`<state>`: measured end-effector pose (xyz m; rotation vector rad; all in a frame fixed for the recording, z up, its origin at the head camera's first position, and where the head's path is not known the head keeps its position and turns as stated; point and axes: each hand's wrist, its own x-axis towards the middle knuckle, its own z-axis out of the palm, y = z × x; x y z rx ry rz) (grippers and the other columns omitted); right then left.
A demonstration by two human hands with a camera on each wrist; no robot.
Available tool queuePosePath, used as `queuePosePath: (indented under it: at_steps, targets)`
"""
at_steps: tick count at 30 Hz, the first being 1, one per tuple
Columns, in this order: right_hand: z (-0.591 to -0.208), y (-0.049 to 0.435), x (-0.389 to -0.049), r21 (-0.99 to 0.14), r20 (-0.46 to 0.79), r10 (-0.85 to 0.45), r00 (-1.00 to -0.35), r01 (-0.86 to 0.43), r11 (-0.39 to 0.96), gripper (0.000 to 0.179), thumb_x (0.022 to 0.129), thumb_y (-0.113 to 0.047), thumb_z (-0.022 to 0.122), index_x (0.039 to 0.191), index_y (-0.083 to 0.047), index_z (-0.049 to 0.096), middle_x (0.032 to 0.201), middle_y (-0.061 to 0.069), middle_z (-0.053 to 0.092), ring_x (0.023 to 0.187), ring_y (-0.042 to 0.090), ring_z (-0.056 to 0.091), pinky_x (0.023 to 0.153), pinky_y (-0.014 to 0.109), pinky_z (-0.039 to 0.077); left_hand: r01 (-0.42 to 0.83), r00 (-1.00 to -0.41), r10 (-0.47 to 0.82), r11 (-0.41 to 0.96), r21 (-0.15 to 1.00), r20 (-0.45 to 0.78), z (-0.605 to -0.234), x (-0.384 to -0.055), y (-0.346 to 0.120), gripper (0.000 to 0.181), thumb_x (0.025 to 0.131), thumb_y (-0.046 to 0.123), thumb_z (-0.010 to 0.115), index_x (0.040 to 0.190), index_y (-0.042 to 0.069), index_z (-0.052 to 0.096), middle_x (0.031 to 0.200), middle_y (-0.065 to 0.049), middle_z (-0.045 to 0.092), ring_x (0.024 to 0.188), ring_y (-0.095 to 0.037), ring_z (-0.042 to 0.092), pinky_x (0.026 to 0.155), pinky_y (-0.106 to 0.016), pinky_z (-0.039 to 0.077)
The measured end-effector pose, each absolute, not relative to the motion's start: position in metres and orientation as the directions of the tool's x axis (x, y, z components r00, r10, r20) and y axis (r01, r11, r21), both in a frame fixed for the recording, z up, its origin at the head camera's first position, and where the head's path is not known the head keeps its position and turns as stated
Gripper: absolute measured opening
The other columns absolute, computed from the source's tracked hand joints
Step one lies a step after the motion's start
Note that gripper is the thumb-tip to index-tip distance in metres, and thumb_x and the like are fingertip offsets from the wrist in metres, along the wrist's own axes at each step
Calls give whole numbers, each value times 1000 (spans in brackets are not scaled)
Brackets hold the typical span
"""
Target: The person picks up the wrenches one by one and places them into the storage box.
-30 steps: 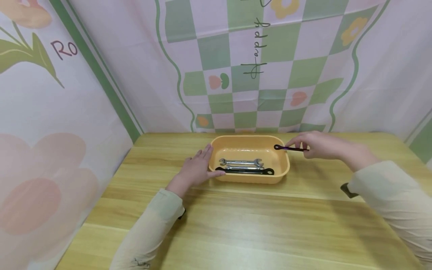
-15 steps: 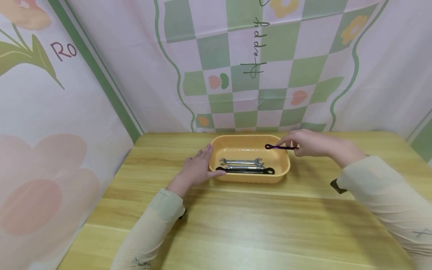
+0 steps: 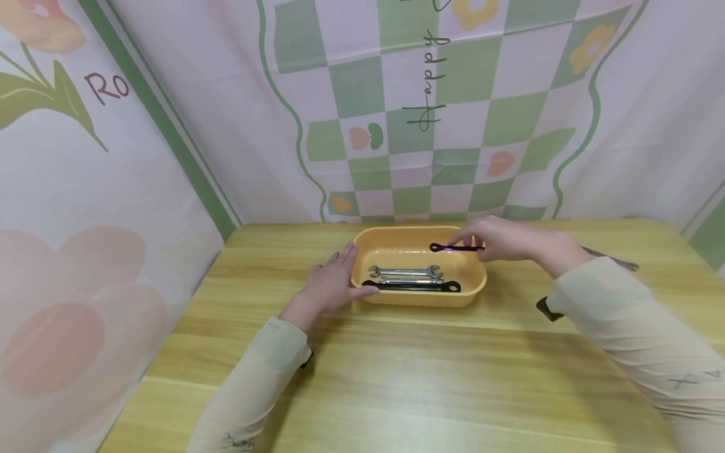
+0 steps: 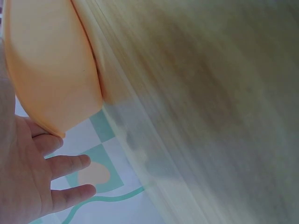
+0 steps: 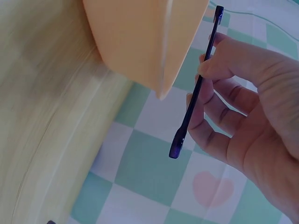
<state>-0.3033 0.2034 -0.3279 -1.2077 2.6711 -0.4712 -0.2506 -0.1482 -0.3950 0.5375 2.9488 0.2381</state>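
My right hand [image 3: 504, 238] pinches a dark purple-black wrench [image 3: 438, 248] between thumb and fingers, held roughly level over the back right of a yellow plastic tub [image 3: 421, 300]. The right wrist view shows the wrench [image 5: 190, 109] whole, beside the tub's rim. Inside the tub, toward its front, lie a silver open-end wrench [image 3: 403, 272], a smaller silver wrench [image 3: 410, 280] and a long black wrench [image 3: 416, 288], all side by side. My left hand [image 3: 328, 283] rests at the tub's left end, thumb over the front corner and fingers extended along the rim.
A wooden table [image 3: 396, 377] bears the tub near its back edge. Right behind that edge hangs a patterned cloth [image 3: 413, 170]. A slim dark tool-like object [image 3: 614, 258] lies at the right, partly hidden behind my right forearm.
My right hand has moved left with the purple-black wrench, from beyond the tub's right end to over it. The slim object at the right has come into view. My left hand stays put.
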Motion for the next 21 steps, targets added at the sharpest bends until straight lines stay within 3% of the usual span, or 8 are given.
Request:
queuePosePath:
  at_steps: [21]
  targets:
    - [-321, 171, -304, -397, -77, -767, -637, -686, 609, 57, 79, 14, 60, 132, -5, 69, 98, 3, 64, 85, 18, 58, 67, 34, 50, 342, -927, 363, 922, 180, -98, -398, -252, -149, 109, 93, 78, 47, 165, 8, 6, 172, -6, 3, 153, -36, 21, 114, -66, 30]
